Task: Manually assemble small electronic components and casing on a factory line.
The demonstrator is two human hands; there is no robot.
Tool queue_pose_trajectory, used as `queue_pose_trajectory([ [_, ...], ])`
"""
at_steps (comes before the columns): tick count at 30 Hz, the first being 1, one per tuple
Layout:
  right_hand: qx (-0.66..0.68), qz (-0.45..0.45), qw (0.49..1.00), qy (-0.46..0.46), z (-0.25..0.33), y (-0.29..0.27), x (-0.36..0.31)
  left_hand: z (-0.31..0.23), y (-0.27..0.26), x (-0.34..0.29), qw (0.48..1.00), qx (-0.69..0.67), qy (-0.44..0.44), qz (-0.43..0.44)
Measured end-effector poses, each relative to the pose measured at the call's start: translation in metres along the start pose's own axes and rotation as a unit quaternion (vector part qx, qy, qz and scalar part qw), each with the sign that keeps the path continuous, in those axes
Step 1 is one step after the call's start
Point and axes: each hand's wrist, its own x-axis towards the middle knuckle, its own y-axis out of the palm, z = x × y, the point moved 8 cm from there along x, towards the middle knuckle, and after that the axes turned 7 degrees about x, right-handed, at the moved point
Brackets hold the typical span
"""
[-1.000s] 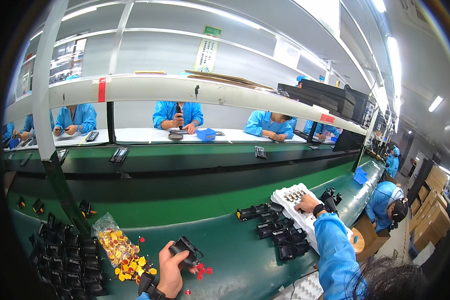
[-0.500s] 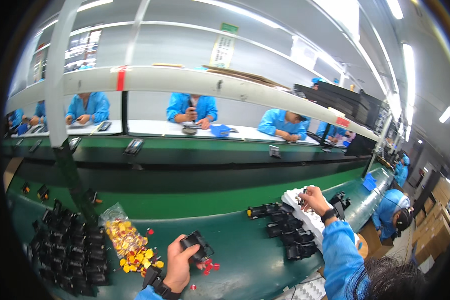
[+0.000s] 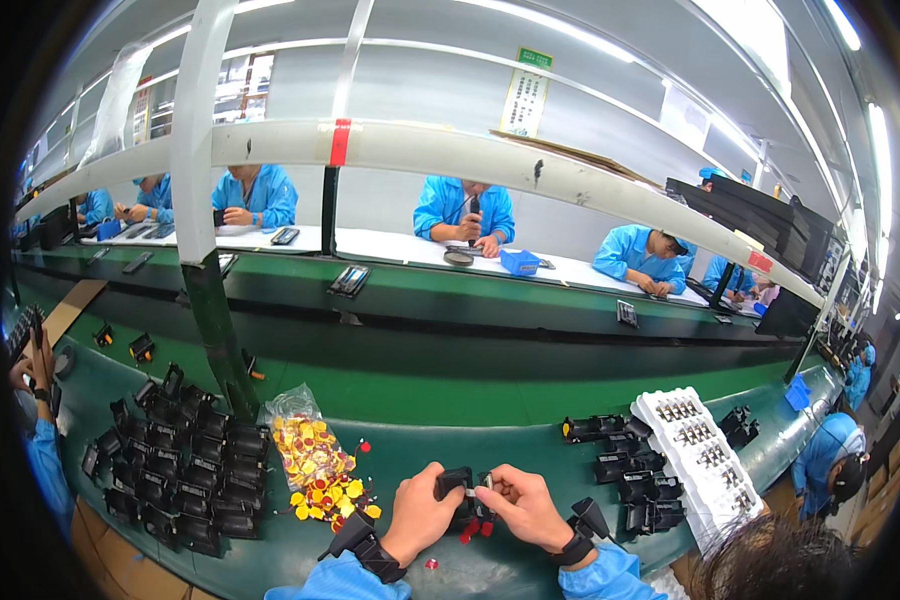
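Observation:
My left hand [image 3: 420,515] is closed round a black plastic housing [image 3: 454,484], held just above the green bench in front of me. Close against the housing's right side, my right hand [image 3: 532,512] has its thumb and fingers pinched on a small dark and silver part, mostly covered by the fingertips. Small red pieces [image 3: 468,531] lie on the bench below the two hands. To the right stands a white foam tray [image 3: 705,412] holding rows of small black-and-silver parts [image 3: 712,456].
Many black housings [image 3: 175,470] stand grouped at the left, with more [image 3: 650,488] beside the tray. A clear bag [image 3: 305,440] spills yellow and red discs. A post [image 3: 210,330] rises behind the bench. Another person's hand [image 3: 35,370] works at far left; co-workers sit opposite.
My right hand has come from the foam tray to the housing in my left hand, bringing a small part. The whole view has shifted, showing more of the bench's left end.

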Motion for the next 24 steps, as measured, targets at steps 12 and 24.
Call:
queue_pose_trajectory([
  [12, 0.042, -0.029, 0.999, 0.008, -0.023, 0.001, -0.010, -0.010, 0.011, -0.012, 0.998, 0.049, 0.006, 0.041],
  [24, -0.083, 0.013, 0.996, -0.025, -0.008, 0.006, -0.009, -0.007, 0.013, -0.012, 0.993, -0.104, -0.016, 0.052],
])
